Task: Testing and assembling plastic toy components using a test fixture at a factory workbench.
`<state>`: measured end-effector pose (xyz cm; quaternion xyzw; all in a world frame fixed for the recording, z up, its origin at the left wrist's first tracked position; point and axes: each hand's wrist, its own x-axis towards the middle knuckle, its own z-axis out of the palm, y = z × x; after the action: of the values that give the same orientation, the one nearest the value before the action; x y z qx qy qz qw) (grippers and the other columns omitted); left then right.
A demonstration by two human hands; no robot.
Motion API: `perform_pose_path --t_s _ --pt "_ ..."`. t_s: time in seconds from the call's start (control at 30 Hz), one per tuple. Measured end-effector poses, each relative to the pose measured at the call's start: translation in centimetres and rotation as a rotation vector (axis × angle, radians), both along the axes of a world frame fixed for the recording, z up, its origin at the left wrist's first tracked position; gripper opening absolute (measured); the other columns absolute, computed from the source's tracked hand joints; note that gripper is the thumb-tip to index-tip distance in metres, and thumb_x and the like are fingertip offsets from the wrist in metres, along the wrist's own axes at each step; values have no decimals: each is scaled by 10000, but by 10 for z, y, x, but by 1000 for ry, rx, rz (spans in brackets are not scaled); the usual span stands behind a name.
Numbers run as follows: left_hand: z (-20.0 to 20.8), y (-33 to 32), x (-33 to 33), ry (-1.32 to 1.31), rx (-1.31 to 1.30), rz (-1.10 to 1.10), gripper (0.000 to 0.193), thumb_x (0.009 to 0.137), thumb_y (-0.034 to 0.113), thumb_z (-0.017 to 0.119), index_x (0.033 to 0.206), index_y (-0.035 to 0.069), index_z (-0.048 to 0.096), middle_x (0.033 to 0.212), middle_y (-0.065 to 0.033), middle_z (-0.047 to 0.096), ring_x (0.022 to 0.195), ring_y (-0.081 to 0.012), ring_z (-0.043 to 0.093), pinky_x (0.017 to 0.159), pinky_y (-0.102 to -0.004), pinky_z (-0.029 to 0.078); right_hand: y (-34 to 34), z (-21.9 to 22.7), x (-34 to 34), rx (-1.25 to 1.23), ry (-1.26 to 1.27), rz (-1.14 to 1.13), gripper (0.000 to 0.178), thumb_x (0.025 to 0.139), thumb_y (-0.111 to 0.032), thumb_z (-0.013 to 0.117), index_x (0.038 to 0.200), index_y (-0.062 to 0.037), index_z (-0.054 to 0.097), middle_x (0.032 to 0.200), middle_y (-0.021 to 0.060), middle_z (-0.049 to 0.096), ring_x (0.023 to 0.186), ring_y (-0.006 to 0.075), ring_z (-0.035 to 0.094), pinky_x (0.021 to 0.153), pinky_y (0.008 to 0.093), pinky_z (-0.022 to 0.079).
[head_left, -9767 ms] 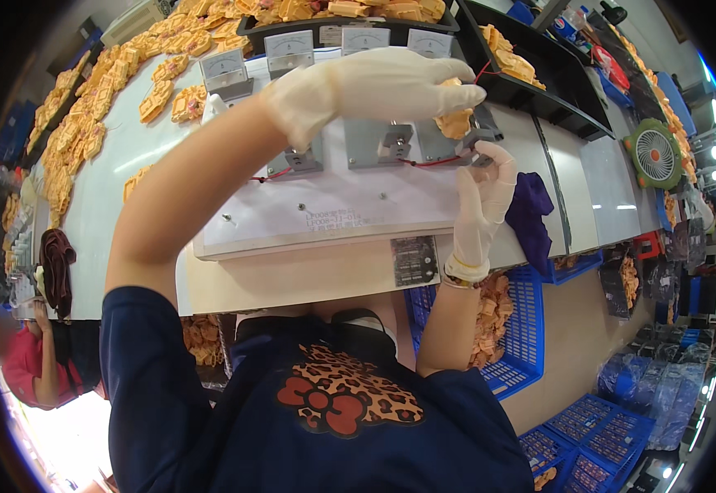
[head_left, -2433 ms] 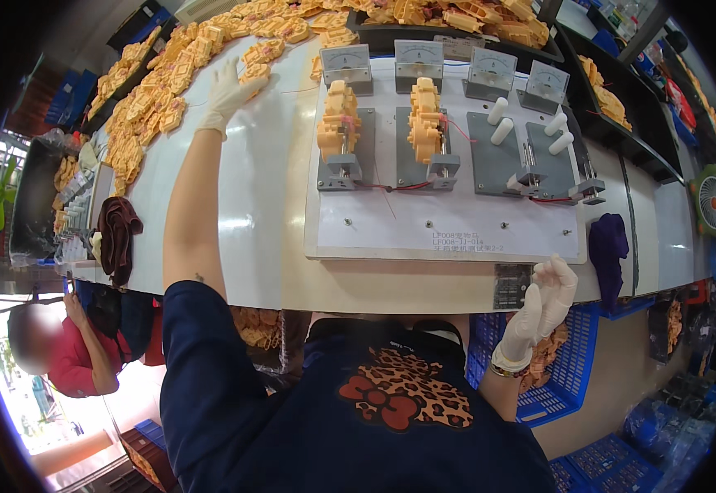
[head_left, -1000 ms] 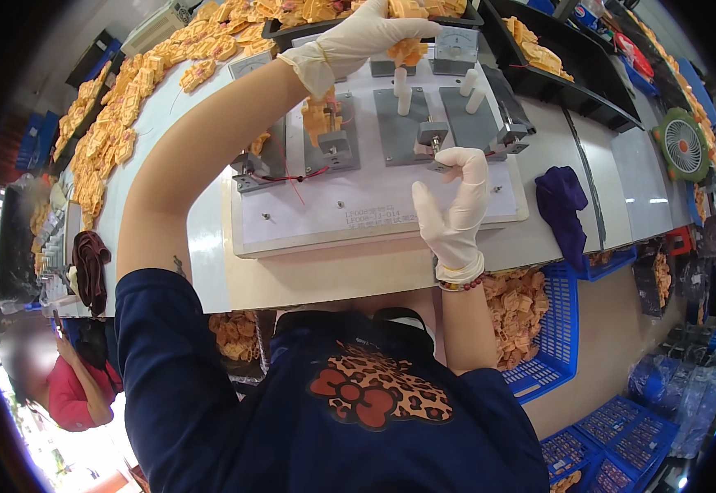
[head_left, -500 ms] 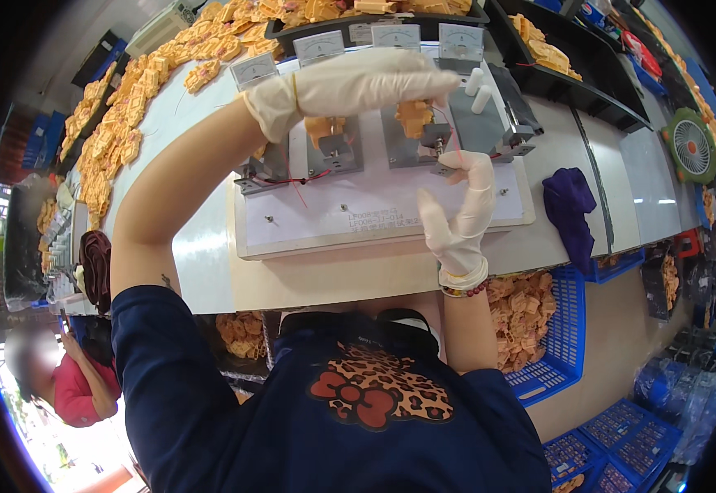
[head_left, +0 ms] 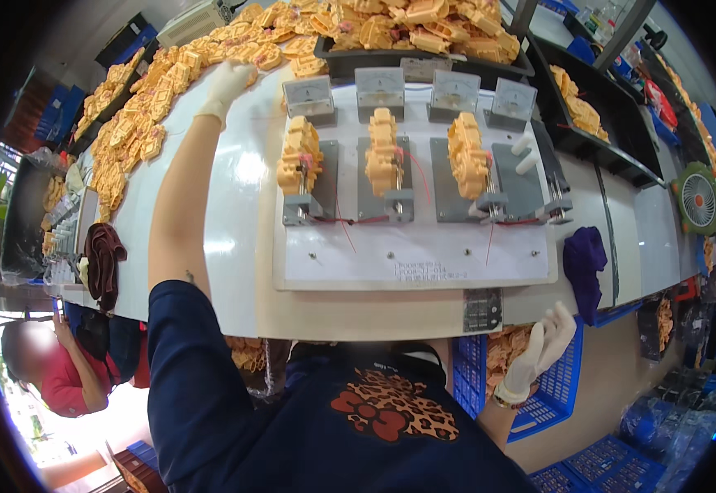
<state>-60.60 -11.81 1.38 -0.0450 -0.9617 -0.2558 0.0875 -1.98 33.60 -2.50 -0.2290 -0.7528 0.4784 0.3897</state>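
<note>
Head fisheye, down toward workbench [head_left: 239, 255]; view edges unclear.

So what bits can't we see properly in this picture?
All in the head view:
Left grip: the back of the hand hides the fingertips, so I can't tell if it holds one of the orange pieces.
Meters: their needles are too small to read.
Blue basket: the tabletop and right grip cover part of it.
Blue crates: cut off by the bottom edge.

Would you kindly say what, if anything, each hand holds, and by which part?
The left hand is at an orange piece, but any grip is unclear. The right hand holds nothing.
</note>
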Motion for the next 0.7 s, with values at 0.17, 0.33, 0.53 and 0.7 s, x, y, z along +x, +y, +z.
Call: perform_pose_path --t_s 0.17,0.33,0.53,0.7 --pt "-65 -5 -8 59 -483 102 922 786 508 704 1543 127 343 1632 -172 287 1530 -380 193 1178 -634 215 -5 -6 23 329 -195 9 423 839 83 596 1252 -1 558 1229 134 529 1112 278 519 984 390 407" --pt "-86 -15 -10 58 -291 8 898 787 525 706 1519 128 374 1606 -149 335 1511 -413 219 1156 -696 189 -8 -8 26 389 -287 36 395 843 64 594 1230 -12 582 1198 115 531 1100 255 517 984 377 402" --pt "-29 15 82 -54 -490 52 906 763 570 716 1489 123 411 1407 -228 492 1370 -394 411 1088 -740 209 3 -5 13 450 -244 43 348 856 53 572 1198 -3 599 1181 109 524 1035 229 516 933 345 419" --pt "-61 -25 95 116 -247 -34 727 783 471 743 1377 104 539 1237 -234 593 1131 -359 611 980 -522 469 15 19 -25 605 -113 119 311 843 46 576 1151 19 607 1135 143 574 1060 290 554 957 377 427"
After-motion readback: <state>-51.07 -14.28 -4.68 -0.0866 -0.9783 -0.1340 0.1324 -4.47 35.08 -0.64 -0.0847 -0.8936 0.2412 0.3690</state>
